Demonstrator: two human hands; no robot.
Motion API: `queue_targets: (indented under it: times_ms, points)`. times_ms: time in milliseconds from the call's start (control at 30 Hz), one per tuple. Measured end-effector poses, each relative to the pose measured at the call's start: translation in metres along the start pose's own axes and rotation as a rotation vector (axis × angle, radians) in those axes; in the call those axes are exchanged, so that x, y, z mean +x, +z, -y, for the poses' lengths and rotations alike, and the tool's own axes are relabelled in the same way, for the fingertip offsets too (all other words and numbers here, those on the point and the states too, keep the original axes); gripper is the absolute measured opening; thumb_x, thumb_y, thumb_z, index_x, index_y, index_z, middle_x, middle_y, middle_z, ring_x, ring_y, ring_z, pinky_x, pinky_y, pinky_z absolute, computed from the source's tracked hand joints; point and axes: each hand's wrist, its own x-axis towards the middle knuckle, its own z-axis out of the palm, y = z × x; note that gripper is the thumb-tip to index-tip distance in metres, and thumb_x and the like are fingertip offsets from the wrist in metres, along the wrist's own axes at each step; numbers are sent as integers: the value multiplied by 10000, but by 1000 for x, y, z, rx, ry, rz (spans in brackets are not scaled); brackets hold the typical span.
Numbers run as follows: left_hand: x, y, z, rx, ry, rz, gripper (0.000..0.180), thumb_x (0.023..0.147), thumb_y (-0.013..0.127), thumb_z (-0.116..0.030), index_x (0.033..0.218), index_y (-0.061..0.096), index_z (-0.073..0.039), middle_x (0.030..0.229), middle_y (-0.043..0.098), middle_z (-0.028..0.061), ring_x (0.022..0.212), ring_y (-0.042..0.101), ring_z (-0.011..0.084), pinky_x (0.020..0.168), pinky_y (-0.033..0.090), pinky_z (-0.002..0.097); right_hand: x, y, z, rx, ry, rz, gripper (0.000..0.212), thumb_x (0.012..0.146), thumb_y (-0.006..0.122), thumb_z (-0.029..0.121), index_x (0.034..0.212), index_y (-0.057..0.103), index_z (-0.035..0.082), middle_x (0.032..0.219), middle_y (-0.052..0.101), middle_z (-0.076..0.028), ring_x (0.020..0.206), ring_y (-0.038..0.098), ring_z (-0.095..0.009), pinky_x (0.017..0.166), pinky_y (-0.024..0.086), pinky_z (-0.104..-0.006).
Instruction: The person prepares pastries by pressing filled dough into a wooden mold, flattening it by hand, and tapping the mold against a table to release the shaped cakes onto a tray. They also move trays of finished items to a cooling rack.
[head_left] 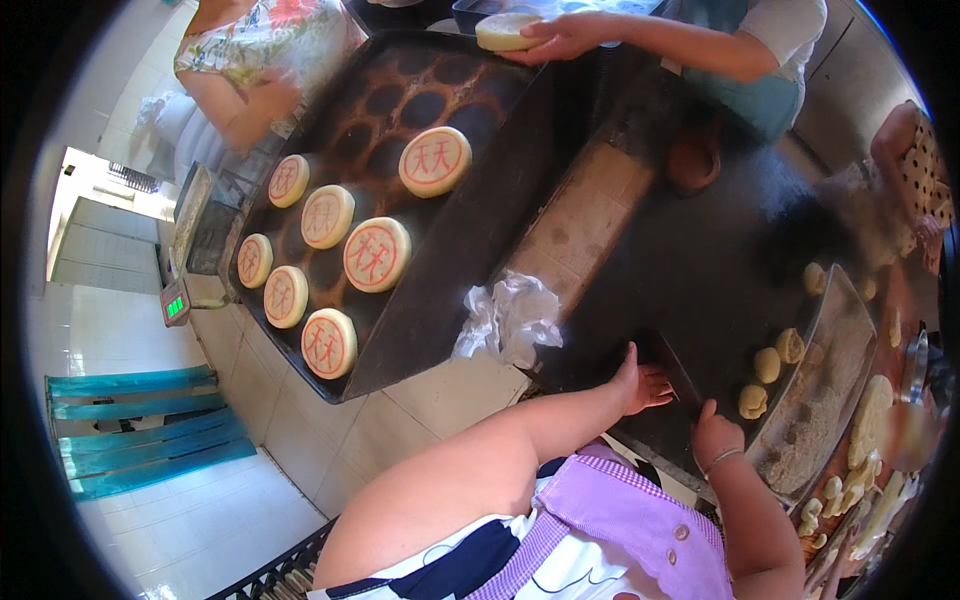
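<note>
My right hand [716, 437], with a bracelet on its wrist, is wrapped round the end of a dark, broad-bladed knife [672, 368]. The blade points away over the dark worktop [640, 290]. Just left of the blade is my left hand [648, 386], thumb up and fingers apart, with nothing in it. Right of the knife sit several small dough balls: one [752, 402] nearest me, another [767, 365] behind it, and a third [790, 346] beside the tray. One more dough ball [814, 279] lies farther off.
A long tray [848, 290] of brownish crumbs borders the right. Dough strips [870, 420] lie beyond it. At left, a large black pan [440, 300] holds several round cakes [377, 255] with red stamps. Crumpled plastic [512, 318] lies between. A co-worker's hand [570, 38] holds a cake [507, 32].
</note>
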Motion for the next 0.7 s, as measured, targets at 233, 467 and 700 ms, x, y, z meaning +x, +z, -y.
queue_targets:
  times_ms: [233, 467, 700]
  points:
    - [6, 6, -1, -28, -25, -51, 950, 810, 303, -871, 1261, 543, -70, 1234, 601, 158, 1223, 504, 408, 1035, 371, 610, 1, -12, -11, -20, -56, -51, 389, 923, 572, 267, 1216, 436, 50, 907, 693, -178, 831, 701, -358, 714, 562, -453]
    - [-1, -13, -20, -23, 28, 37, 943, 874, 259, -806, 1284, 462, 19, 1208, 581, 256, 1162, 553, 415, 1038, 378, 618, -8, -57, -6, 74, -42, -224, 298, 923, 562, 212, 1155, 448, 63, 879, 678, -167, 793, 692, -350, 670, 556, -440]
    - [3, 11, -8, -17, 28, 63, 992, 876, 183, -815, 1394, 410, 0, 1437, 462, 189, 1349, 420, 373, 1120, 302, 565, 7, -46, -11, -27, -104, -68, 180, 928, 486, 115, 1076, 437, 26, 884, 697, -188, 827, 705, -338, 688, 563, -415]
